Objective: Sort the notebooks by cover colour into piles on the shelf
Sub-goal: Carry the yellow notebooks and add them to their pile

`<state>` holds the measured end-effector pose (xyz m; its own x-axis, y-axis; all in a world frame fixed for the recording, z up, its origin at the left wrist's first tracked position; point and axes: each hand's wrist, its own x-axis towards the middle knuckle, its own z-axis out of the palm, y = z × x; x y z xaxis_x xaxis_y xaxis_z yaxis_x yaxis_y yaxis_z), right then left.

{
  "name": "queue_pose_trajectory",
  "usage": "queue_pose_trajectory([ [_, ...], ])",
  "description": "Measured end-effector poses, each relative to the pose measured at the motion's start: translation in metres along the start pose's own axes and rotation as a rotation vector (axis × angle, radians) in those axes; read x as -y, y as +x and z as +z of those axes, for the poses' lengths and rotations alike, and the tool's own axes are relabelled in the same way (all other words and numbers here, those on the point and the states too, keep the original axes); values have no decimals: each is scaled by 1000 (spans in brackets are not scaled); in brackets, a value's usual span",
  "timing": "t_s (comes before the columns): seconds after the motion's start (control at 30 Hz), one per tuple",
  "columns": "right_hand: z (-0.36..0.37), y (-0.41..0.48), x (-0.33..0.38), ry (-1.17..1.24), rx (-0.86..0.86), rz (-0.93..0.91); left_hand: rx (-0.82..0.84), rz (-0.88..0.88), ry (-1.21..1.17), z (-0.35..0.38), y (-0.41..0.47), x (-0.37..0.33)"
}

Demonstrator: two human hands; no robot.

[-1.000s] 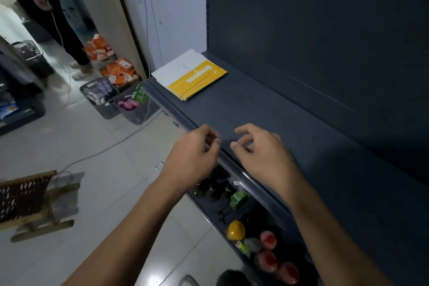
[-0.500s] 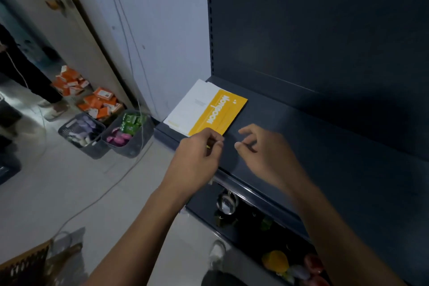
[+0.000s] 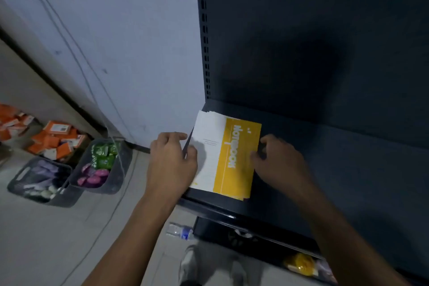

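Left hand (image 3: 173, 160) curled round the left edge and right hand (image 3: 278, 162) pinching the right edge of the thin stack of yellow-and-white paper notebooks (image 3: 234, 158) at the left end of the dark metal shelf (image 3: 336, 169), the person needed, I judged, to peel off one notebook cleanly.

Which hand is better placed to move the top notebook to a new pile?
Right, probably. The right hand touches the top notebook at its edge beside bare shelf; the left hand sits at the wall-side edge.

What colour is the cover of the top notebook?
The notebook is yellow and white; head view.
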<state>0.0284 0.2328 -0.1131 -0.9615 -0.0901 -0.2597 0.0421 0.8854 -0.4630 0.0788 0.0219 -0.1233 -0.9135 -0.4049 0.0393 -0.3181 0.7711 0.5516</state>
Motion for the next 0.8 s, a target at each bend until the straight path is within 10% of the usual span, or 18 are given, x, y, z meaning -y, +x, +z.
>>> queue_pose_trajectory([
  [0.27, 34, 18, 20, 163, 50, 380, 336, 168, 40, 20, 47, 15],
  [0.8, 46, -3, 38, 38, -13, 461, 227, 282, 249, 18, 29, -4],
])
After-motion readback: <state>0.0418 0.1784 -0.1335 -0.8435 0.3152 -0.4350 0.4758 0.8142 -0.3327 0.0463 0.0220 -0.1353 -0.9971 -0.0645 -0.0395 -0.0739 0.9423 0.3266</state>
